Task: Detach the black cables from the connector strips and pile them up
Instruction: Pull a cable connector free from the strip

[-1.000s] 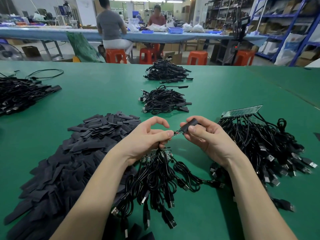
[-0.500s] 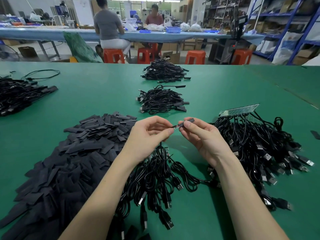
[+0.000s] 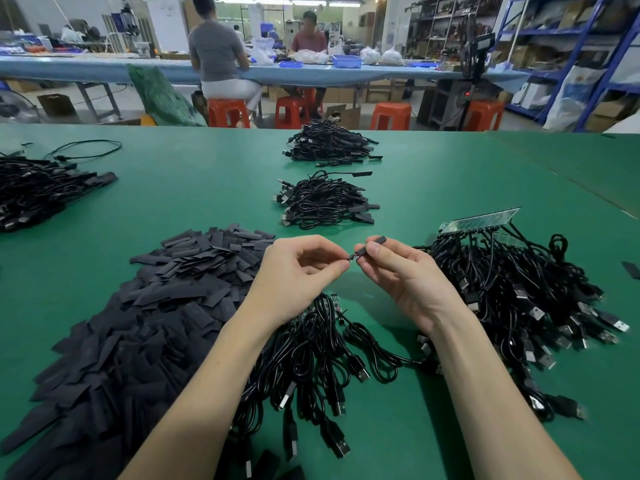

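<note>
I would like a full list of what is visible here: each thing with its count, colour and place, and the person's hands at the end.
flat black sleeve pieces: one large heap, black, near left of the green table
bundles of black USB cables: five, black; far centre, mid centre, far left, right, under the hands
connector strip: one plainly seen, greenish, on top of the right bundle
loose black cable: one, far left
orange plastic stools: at least four, behind the table
seated people: two, at the blue bench
left hand: pinches a small cable end
right hand: pinches a short black sleeve
</note>
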The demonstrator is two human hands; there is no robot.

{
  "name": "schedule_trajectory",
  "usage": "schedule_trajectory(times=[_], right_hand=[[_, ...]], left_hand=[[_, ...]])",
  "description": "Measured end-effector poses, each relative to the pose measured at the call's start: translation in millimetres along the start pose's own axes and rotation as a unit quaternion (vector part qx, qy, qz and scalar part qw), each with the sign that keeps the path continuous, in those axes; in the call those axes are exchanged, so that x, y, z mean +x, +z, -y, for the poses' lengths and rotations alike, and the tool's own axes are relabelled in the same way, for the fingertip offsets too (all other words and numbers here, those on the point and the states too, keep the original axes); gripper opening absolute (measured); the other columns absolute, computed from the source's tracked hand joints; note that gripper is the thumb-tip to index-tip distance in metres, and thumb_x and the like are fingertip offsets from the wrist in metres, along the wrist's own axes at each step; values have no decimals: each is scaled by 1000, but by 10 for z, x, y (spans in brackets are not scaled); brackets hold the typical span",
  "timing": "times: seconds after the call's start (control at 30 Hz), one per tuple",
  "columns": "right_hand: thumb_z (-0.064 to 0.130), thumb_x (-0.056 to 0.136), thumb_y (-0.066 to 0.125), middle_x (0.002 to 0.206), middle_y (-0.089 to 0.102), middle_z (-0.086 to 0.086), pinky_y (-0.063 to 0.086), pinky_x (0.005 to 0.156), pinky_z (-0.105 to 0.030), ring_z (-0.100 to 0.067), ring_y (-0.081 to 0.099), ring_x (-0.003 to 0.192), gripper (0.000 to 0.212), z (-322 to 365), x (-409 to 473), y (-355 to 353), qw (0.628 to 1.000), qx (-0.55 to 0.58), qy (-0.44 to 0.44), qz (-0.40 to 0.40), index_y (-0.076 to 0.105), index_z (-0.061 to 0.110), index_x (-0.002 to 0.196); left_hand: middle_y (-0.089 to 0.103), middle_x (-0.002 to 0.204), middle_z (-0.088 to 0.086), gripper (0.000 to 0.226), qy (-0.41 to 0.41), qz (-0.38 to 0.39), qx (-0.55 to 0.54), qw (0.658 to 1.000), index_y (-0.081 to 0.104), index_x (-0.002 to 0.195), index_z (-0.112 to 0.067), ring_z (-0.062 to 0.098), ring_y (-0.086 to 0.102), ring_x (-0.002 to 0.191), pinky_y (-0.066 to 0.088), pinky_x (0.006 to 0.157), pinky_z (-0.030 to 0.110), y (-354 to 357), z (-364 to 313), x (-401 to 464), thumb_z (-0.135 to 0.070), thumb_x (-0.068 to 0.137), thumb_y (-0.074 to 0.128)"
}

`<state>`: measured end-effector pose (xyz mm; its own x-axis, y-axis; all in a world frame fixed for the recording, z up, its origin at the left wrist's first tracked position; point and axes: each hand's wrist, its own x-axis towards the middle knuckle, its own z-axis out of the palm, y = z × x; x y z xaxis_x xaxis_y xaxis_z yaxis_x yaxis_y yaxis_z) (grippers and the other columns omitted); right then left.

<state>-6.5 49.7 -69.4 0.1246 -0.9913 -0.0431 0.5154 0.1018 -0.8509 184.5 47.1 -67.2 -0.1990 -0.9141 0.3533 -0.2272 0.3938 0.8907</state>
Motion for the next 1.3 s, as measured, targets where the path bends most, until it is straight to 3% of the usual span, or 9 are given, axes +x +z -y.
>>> schedule_trajectory(times=[0.23,0.5,0.7,0.9,1.17,1.3], right_hand=[[11,76,78,98,76,-15,59,76,-20,-17,74,84,9,-31,-9,30,999,-19,7,27,80,10,85],[12,78,76,95,76,-13,58,74,-19,-16,74,81,8,-34,-17,112,999,-16,-2,46,80,12,85],[14,80,76,96,77,-14,57,73,-23,-16,72,76,40,-43,-22,211,996,-50,-78,6,67,16,119],[11,85,75,94,77,-16,58,72,-24,-20,70,75,30,-71,-17,263,992,-62,-105,-23,72,15,115],[24,74,82,95,77,-19,59,74,-27,-24,68,77,35,-138,-14,269,990,-69,-117,-35,78,19,108],[15,79,80,91,77,-18,58,72,-25,-21,67,73,27,-137,0,267,990,-63,-119,-50,78,17,106]], left_hand=[[78,83,-4,8,17,10,-2,1000,80,91,-13,12,74,78,58,75,23,-19,-20,-2,-9,83,81],[75,73,7,15,5,-13,-95,995,70,86,-12,16,71,65,56,67,21,-36,-76,18,-4,81,82],[75,73,4,14,-26,-11,-113,993,70,87,-6,15,71,67,56,69,21,-25,-32,33,-7,81,82],[74,71,8,12,-40,-36,-157,986,70,86,-6,15,70,65,55,69,21,15,-21,35,0,81,79],[73,71,12,12,-51,-55,-170,983,70,85,-3,16,69,65,57,68,23,77,-18,22,3,79,79],[74,81,11,11,-78,-35,-133,987,68,91,-8,18,70,75,60,80,31,86,-12,26,-6,85,77]])
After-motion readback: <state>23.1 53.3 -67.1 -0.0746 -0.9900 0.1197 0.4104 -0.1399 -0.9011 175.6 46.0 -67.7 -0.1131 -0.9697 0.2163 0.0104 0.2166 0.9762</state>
